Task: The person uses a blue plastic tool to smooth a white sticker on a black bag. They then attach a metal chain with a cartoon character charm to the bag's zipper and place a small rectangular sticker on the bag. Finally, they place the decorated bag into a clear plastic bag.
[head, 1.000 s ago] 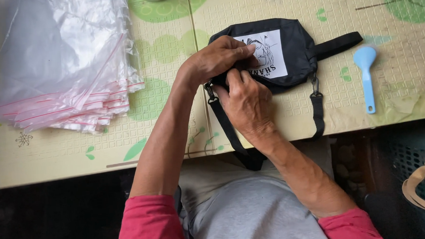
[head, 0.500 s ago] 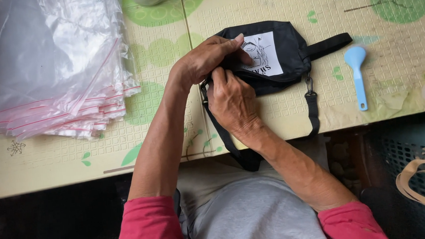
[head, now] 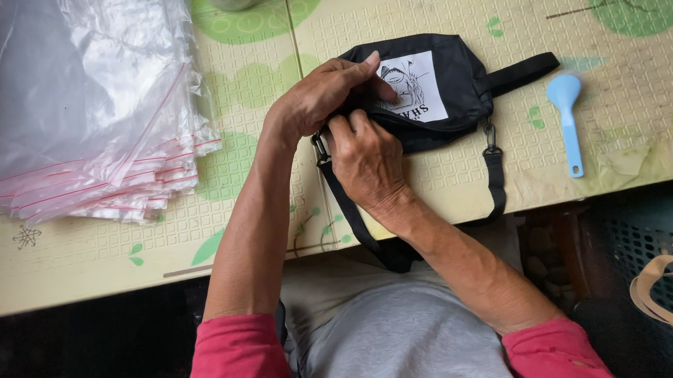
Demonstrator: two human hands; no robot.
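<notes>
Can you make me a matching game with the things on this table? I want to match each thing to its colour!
Things:
1. pouch
2. spoon
3. pile of zip bags
4. table mat

Colours:
A. clear with red strips
B. black with a white patch
C. pale yellow with green spots
D. light blue

Pairs: 1-B, 2-D, 3-A, 4-C
</notes>
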